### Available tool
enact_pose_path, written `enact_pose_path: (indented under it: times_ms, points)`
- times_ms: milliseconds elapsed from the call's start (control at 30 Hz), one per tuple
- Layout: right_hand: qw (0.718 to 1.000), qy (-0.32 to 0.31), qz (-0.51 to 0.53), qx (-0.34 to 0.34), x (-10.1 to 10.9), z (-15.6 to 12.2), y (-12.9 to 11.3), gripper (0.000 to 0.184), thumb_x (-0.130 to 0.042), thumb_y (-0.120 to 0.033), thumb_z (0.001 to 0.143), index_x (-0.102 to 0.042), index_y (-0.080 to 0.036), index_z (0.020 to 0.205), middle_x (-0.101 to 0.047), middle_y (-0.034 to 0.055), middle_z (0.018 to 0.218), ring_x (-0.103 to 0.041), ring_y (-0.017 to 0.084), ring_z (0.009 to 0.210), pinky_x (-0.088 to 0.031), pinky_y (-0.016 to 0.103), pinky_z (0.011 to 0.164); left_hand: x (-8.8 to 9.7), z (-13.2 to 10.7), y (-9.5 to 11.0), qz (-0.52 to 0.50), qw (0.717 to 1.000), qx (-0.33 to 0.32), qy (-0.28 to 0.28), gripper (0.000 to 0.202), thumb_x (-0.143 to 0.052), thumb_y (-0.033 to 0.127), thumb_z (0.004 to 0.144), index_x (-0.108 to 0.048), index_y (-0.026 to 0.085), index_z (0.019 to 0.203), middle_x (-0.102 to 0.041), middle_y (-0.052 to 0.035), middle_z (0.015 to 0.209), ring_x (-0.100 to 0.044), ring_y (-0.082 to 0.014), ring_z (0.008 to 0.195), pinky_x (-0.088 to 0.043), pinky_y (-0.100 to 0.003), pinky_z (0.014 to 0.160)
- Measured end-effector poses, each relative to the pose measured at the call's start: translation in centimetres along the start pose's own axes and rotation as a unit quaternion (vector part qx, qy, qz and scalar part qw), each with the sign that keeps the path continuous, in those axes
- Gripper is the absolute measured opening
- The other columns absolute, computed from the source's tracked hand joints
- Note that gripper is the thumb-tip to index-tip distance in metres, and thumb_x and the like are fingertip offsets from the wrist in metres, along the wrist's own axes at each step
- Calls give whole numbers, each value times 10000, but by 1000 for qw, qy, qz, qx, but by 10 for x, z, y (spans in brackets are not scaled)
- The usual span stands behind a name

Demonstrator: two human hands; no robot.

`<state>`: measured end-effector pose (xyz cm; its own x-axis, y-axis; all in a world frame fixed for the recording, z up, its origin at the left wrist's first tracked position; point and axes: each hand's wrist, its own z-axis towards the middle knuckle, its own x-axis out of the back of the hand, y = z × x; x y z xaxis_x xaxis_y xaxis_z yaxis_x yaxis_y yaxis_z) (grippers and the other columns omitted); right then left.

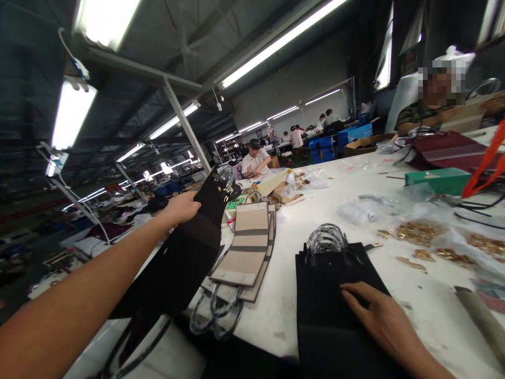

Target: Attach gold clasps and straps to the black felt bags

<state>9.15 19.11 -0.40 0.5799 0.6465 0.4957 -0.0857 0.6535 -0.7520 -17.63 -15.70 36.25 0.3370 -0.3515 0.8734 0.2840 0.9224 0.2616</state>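
My left hand grips the edge of a long black bag panel, fingers closed round it. The panel slants down over the table's left side, with gold metal fittings and a plastic-wrapped handle at its upper end. On the right, my right hand lies over a stack of black bag panels, thumb and forefinger slightly apart. Clear plastic covers the looped handles at the stack's top. Between the hands lies a pile of beige bag panels with dark stripes, its wrapped handles hanging toward me.
Gold metal fittings and plastic bags lie on the white table, near a green box. A grey roll is at the right edge. One co-worker sits across the table, another at far right.
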Motion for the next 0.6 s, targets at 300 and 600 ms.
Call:
enact_pose_path:
  times_ms: [300,600]
  points:
    - [1000,13,2,15,-1,-1,-1,278,-570,-512,982,-776,-327,1004,-756,-10,1026,-739,218,921,-605,331,819,-135,39,49,184,979,25,-78,443,-503,242,943,-583,52,1334,-651,-308,1259,-631,-452,1197,-475,-566,977]
    - [1000,15,9,11,-1,-1,-2,242,-580,-470,998,-768,-320,1019,-746,-6,1019,-728,192,918,-590,302,823,-313,-73,37,147,956,-57,-247,882,-625,266,886,-219,88,1648,-482,-267,1536,-563,-392,1333,-479,-474,1043]
